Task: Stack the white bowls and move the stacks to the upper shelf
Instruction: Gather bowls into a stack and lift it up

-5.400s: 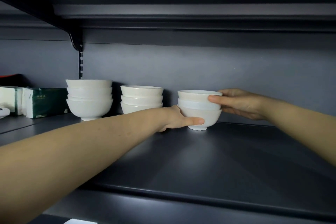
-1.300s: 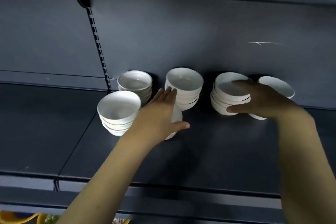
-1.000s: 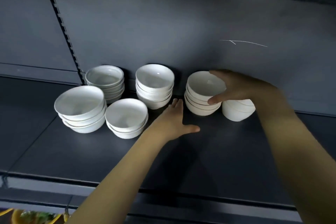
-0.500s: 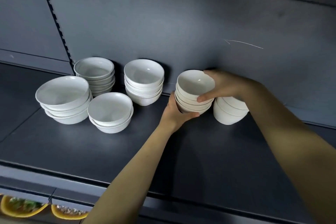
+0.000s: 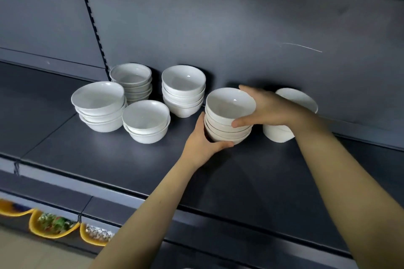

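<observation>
Both hands grip one stack of white bowls on a dark grey shelf. Left hand cups the stack's lower left side, thumb curled under its front edge and fingers hidden behind the bowls. Right hand comes from the right and wraps the top bowl, thumb pressed on the near side just under the rim and fingers curved over the far rim. This held stack is about four bowls deep and sits right of centre on the shelf; whether its base touches the shelf cannot be told. Just beside it on the right, partly hidden by the right wrist, stands another stack of white bowls. To the left stand four more stacks: a back centre stack near the rear panel, a back left stack beside a slotted upright rail, a low front stack, and a wide front left stack whose top bowl sits tilted. Behind everything rises a dark grey back panel with a thin pale scratch. Below the shelf's front lip, at lower left, blurred yellow-edged labels show.
</observation>
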A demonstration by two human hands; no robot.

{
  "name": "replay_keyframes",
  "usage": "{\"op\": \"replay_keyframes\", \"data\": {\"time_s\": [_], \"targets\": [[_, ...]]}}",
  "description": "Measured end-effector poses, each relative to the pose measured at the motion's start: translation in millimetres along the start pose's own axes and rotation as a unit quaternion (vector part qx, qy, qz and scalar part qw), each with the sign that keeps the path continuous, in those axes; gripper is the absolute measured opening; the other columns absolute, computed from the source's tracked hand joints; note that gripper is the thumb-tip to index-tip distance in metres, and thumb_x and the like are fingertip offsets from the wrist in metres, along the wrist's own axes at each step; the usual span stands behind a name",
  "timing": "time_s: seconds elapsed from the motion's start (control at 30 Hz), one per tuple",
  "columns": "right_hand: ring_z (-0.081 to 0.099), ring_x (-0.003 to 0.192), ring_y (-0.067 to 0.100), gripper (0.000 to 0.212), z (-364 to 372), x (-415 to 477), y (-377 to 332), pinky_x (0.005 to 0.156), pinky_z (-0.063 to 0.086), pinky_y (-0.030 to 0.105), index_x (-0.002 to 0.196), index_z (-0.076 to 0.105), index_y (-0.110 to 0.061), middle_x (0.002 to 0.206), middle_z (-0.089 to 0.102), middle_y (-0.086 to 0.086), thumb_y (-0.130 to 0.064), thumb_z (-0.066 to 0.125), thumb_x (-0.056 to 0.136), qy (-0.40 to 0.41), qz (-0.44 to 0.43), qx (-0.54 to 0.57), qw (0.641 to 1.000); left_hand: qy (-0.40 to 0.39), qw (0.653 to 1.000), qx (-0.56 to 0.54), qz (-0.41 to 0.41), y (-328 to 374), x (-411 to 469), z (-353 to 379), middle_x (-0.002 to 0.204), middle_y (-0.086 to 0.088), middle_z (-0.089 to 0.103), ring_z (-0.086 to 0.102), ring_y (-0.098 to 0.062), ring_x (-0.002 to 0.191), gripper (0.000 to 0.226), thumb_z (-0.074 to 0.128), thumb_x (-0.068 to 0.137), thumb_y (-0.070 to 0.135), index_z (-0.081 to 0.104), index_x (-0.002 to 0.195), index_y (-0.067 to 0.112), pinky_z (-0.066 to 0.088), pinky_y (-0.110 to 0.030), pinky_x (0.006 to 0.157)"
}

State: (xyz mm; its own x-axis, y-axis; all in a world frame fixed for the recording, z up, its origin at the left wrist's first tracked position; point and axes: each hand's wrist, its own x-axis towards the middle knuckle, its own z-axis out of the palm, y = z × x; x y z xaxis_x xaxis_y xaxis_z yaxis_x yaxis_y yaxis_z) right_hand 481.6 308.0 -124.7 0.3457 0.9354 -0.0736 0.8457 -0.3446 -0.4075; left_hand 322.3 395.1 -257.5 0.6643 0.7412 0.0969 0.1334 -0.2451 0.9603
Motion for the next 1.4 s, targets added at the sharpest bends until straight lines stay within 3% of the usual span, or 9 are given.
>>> {"op": "replay_keyframes", "data": {"time_s": [0.2, 0.37, 0.67, 0.8, 0.9, 1.0, 1.07, 1.23, 1.4], "targets": [[0.032, 0.141, 0.004, 0.129, 28, -24, 18, 0.116, 0.031, 0.034, 0.155, 0.009, -0.037, 0.158, 0.023, -0.017, -0.057, 0.084, 0.052, 0.011, -0.022, 0.216, 0.976, -0.012, 1.0, -0.006, 0.026, -2, -23, -8, 0.142, 0.03, 0.044, 0.041, 0.005, 0.132, 0.111, 0.089, 0.063, 0.04, 0.019, 0.15, 0.044, 0.037, -0.033, 0.112], [0.041, 0.135, 0.004, 0.125, 49, -24, 36, 0.113, 0.038, 0.036, 0.155, 0.018, -0.026, 0.15, 0.039, -0.015, -0.045, 0.091, 0.056, 0.033, -0.009, 0.336, 0.941, -0.041, 0.998, -0.025, 0.046, 4, -22, -10, 0.148, 0.024, 0.039, 0.036, -0.001, 0.138, 0.11, 0.088, 0.068, 0.028, 0.017, 0.151, 0.042, 0.033, -0.042, 0.115], [0.047, 0.133, 0.009, 0.098, 62, -18, 45, 0.11, 0.042, 0.036, 0.145, 0.036, -0.026, 0.138, 0.05, -0.016, -0.031, 0.091, 0.064, 0.04, -0.016, 0.387, 0.921, -0.068, 0.996, -0.037, 0.045, 2, -20, -11, 0.153, 0.019, 0.033, 0.032, -0.001, 0.14, 0.113, 0.086, 0.073, 0.021, 0.008, 0.154, 0.038, 0.031, -0.041, 0.117], [0.04, 0.132, -0.001, 0.12, 66, -18, 45, 0.11, 0.037, 0.027, 0.156, 0.0, -0.028, 0.137, 0.039, -0.029, -0.014, 0.084, 0.072, 0.05, -0.012, 0.423, 0.905, -0.069, 0.997, -0.028, 0.028, -1, -18, -11, 0.155, 0.021, 0.027, 0.029, 0.0, 0.142, 0.123, 0.088, 0.069, 0.031, -0.001, 0.153, 0.04, 0.029, -0.039, 0.118], [0.039, 0.134, 0.002, 0.13, 65, -15, 44, 0.113, 0.034, 0.031, 0.156, 0.004, -0.03, 0.144, 0.04, -0.02, -0.028, 0.091, 0.059, 0.016, -0.012, 0.427, 0.904, -0.064, 0.997, -0.013, 0.029, -4, -16, -10, 0.151, 0.016, 0.036, 0.034, 0.001, 0.138, 0.119, 0.09, 0.066, 0.028, 0.01, 0.154, 0.029, 0.031, -0.029, 0.115], [0.05, 0.129, 0.004, 0.104, 62, -10, 48, 0.102, 0.045, 0.025, 0.147, 0.031, -0.032, 0.136, 0.055, -0.017, -0.027, 0.088, 0.06, -0.015, -0.043, 0.43, 0.902, -0.053, 0.998, 0.008, 0.026, -5, -16, -9, 0.147, 0.018, 0.038, 0.034, 0.015, 0.131, 0.115, 0.091, 0.063, 0.022, 0.018, 0.152, 0.025, 0.03, -0.004, 0.102], [0.053, 0.127, 0.006, 0.1, 60, -9, 50, 0.096, 0.048, 0.023, 0.143, 0.037, -0.031, 0.134, 0.059, -0.013, -0.03, 0.088, 0.057, -0.019, -0.05, 0.437, 0.898, -0.047, 0.999, 0.014, 0.013, -6, -14, -10, 0.14, 0.023, 0.039, 0.036, 0.021, 0.122, 0.113, 0.091, 0.063, 0.022, 0.019, 0.15, 0.026, 0.031, 0.003, 0.092], [0.056, 0.123, 0.008, 0.113, 60, -2, 48, 0.093, 0.051, 0.023, 0.144, 0.037, -0.025, 0.13, 0.061, -0.01, -0.036, 0.093, 0.047, -0.027, -0.053, 0.463, 0.885, -0.05, 0.997, 0.042, -0.032, -5, -8, -13, 0.139, 0.016, 0.046, 0.044, -0.003, 0.129, 0.111, 0.093, 0.059, 0.031, 0.027, 0.148, 0.023, 0.038, -0.021, 0.104], [0.056, 0.125, 0.014, 0.111, 59, -6, 45, 0.097, 0.05, 0.029, 0.142, 0.043, -0.02, 0.133, 0.061, -0.001, -0.044, 0.095, 0.046, -0.025, -0.061, 0.479, 0.875, -0.037, 0.998, 0.048, -0.028, 0, -14, -13, 0.134, 0.018, 0.053, 0.049, -0.002, 0.125, 0.107, 0.094, 0.057, 0.032, 0.033, 0.145, 0.025, 0.043, -0.026, 0.105]]}}
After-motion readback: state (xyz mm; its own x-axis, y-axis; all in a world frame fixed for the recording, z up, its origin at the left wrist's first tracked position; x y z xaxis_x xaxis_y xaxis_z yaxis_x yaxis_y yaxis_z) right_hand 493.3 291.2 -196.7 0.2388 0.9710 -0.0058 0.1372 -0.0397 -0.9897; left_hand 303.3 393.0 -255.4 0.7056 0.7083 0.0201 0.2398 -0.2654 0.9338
